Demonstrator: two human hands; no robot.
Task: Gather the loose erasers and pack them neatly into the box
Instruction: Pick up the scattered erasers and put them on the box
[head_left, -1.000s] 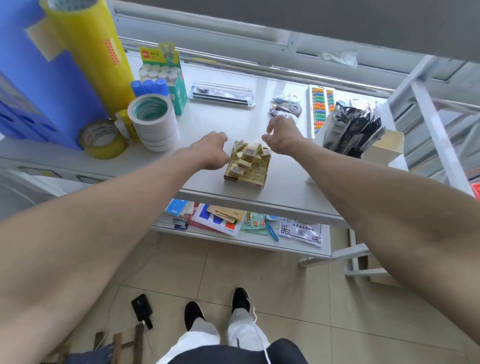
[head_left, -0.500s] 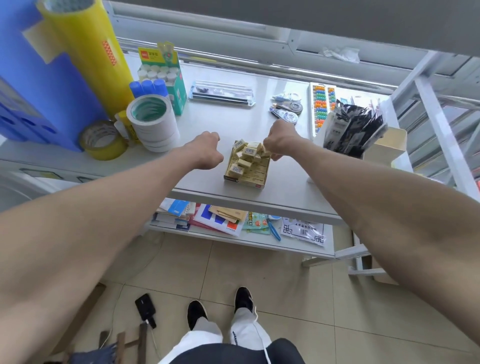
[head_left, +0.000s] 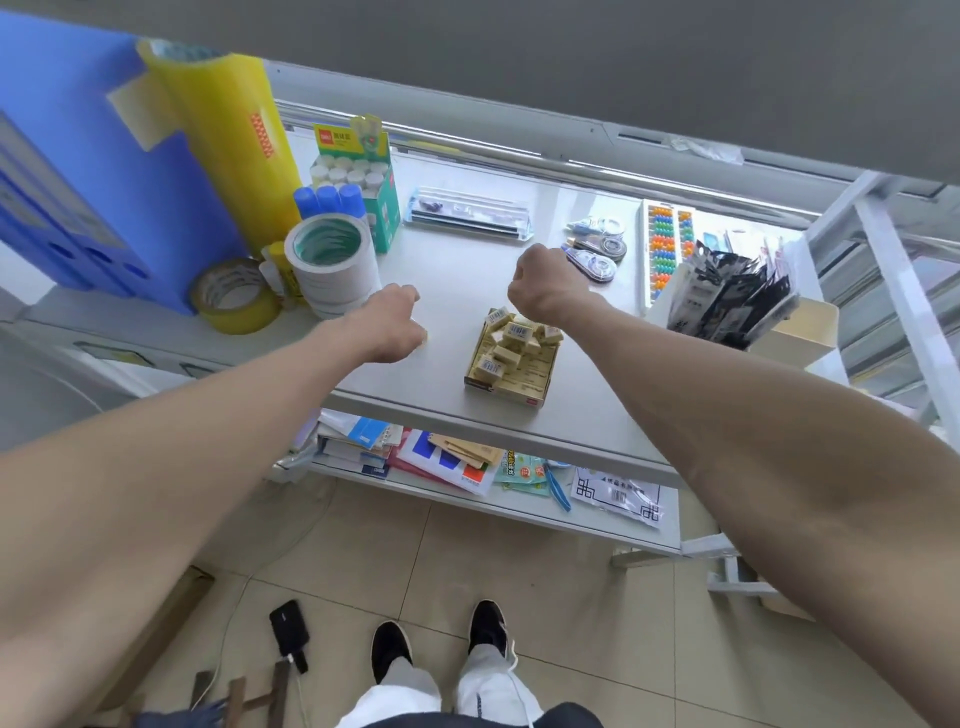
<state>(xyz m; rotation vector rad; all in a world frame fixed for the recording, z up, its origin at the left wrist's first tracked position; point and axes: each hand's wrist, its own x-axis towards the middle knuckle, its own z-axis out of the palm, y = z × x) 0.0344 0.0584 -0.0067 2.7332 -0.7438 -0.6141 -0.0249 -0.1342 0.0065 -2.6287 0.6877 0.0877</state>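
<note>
A shallow yellow box (head_left: 524, 387) lies on the grey table, near its front edge. Several pale yellow erasers (head_left: 511, 338) with barcode labels are heaped loosely in its far half. My left hand (head_left: 392, 322) hovers over the table left of the box with its fingers curled, and a pale yellow eraser (head_left: 426, 338) peeks out at its fingertips. My right hand (head_left: 545, 283) is a closed fist just above the far end of the box. I see only the back of that fist, so its inside is hidden.
White tape rolls (head_left: 332, 270) and a yellow tape roll (head_left: 234, 299) stand left of my left hand. A clear case (head_left: 467, 215), correction tapes (head_left: 597, 254), an abacus (head_left: 667, 244) and a bin of black packets (head_left: 727, 299) lie behind and right. A lower shelf (head_left: 597, 525) holds papers.
My right hand has lifted off the eraser heap and moved toward the far end of the box. My left hand has drifted left, away from the box. The view has shifted slightly.
</note>
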